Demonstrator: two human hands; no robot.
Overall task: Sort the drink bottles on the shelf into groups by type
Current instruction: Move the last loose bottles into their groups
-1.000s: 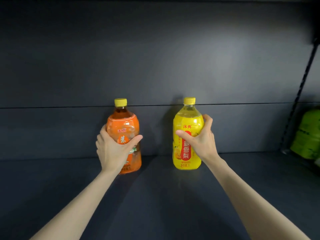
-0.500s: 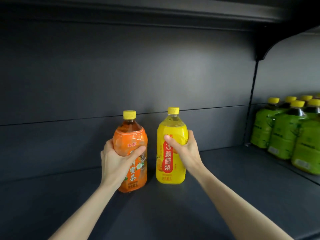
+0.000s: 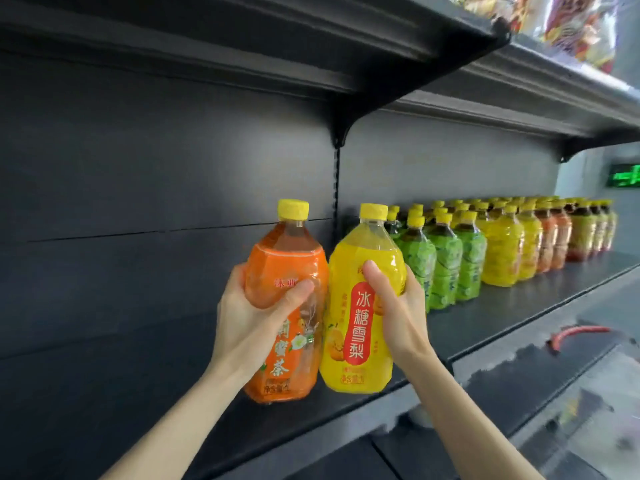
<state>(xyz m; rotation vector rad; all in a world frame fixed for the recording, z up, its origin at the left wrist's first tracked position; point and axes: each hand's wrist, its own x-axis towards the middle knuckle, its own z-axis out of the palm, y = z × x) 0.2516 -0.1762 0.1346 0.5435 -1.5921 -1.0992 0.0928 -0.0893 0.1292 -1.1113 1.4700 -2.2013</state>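
Observation:
My left hand (image 3: 256, 320) grips an orange-labelled tea bottle (image 3: 287, 271) with a yellow cap. My right hand (image 3: 398, 306) grips a yellow-labelled pear drink bottle (image 3: 356, 341), also yellow-capped. The two bottles are side by side and touching, held over the front part of the dark shelf (image 3: 502, 299). To their right stand rows of green-labelled bottles (image 3: 446, 265), then yellow-labelled bottles (image 3: 502, 251), then orange-labelled bottles (image 3: 550, 240), and more bottles at the far end.
A dark upper shelf (image 3: 381, 53) overhangs, carried by a bracket (image 3: 341, 129). Bright snack packets (image 3: 571, 26) lie on top of it at the upper right. A red curved object (image 3: 575, 332) lies below the shelf edge. A green lit sign (image 3: 625, 174) glows at far right.
Both hands have brought the two bottles together and toward the shelf's front edge. My view has swung right, revealing the long rows of bottles and the upper shelf.

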